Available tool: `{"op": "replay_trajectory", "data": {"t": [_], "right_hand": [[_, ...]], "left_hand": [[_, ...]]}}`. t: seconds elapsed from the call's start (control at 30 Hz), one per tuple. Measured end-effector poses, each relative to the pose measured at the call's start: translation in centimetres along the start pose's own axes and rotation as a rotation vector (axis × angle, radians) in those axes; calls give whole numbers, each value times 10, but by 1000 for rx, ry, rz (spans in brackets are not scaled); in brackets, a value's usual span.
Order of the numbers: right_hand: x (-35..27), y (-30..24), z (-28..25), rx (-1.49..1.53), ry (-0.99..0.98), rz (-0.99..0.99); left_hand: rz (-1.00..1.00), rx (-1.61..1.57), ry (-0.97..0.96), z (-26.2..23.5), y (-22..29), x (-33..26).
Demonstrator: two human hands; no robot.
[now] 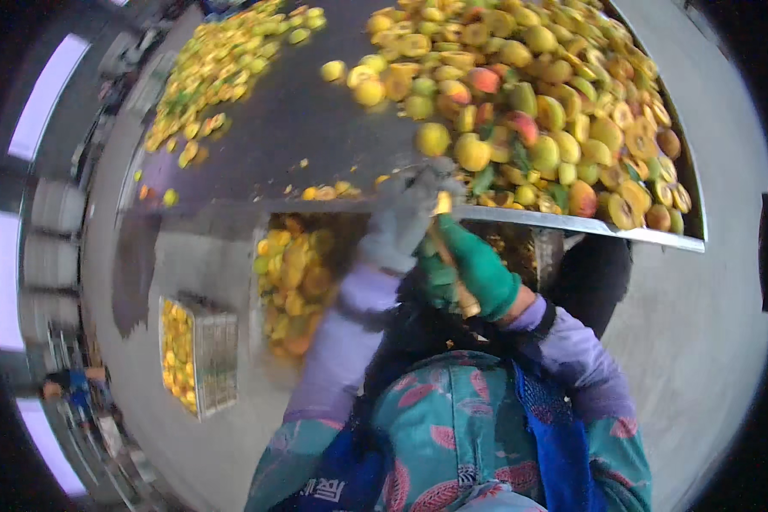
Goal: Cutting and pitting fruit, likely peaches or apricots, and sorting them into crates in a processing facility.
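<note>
Your left hand (401, 218), grey-gloved, pinches a yellow fruit piece (442, 203) at the tabletop's (316, 128) near edge. Your right hand (474, 269), green-gloved, is clenched around a wooden-handled knife (452, 273). A wire crate (198, 354) of fruit sits on the floor, left.

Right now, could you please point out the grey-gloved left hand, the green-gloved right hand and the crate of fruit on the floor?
Left hand (398, 224), head view, glove back.
Right hand (474, 269), head view, glove back.
Crate (218, 363), head view, wire side wall.
</note>
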State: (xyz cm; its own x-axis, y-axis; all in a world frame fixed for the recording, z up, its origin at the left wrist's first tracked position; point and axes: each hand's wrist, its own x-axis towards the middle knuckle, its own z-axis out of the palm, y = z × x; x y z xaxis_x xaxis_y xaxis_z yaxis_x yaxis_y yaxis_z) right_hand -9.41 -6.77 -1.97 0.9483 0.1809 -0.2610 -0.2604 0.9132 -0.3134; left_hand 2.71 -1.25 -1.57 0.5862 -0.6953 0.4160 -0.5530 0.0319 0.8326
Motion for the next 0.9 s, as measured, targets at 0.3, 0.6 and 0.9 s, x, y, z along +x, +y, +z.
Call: {"op": "replay_trajectory", "data": {"t": [0.3,0.6,0.9], "right_hand": [[-11,15,10,-30,155,-50],[-11,14,10,62,73,45],[-21,-23,-26,39,436,-207]], "left_hand": [[-16,-128,-2,-5,6,-22],[-320,863,123,-107,-45,-131],[108,917,-91,-2,-47,66]]}}
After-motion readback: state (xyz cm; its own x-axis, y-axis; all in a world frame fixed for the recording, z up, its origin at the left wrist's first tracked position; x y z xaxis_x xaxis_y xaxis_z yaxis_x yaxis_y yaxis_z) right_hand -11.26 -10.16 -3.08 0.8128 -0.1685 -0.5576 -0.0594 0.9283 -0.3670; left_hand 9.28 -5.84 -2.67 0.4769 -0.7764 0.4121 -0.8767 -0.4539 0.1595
